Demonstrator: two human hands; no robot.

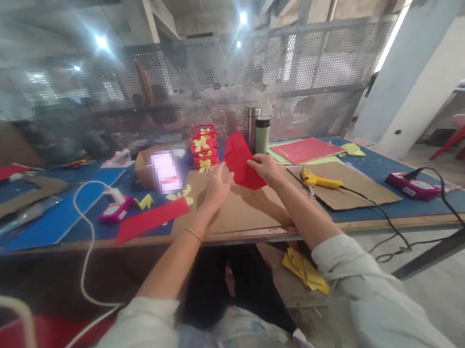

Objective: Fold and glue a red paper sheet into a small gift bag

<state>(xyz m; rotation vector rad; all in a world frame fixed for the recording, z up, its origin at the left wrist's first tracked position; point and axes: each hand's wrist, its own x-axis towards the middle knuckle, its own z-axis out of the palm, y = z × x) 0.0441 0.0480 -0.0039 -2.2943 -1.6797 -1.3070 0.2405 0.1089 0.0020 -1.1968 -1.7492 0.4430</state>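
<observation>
A red folded sheet [243, 162], perhaps card or felt, stands tilted above the cardboard mat in front of me. My right hand [266, 169] pinches its right edge between thumb and fingers. On the other side is my left hand [218, 185], fingers stretched and somewhat apart, at the sheet's lower left edge. Behind my left hand, small red boxes with yellow bows [204, 148] are stacked. To the right of my right hand, a yellow glue gun [320, 179] lies on a cardboard sheet [357, 191].
A red strip [152, 218], yellow scraps and a purple power block [115, 210] lie on the left. A phone [166, 171] leans on a cardboard box [144, 169]. Bottles [262, 135] stand at the back. Another purple block [413, 185] with a black cable lies right.
</observation>
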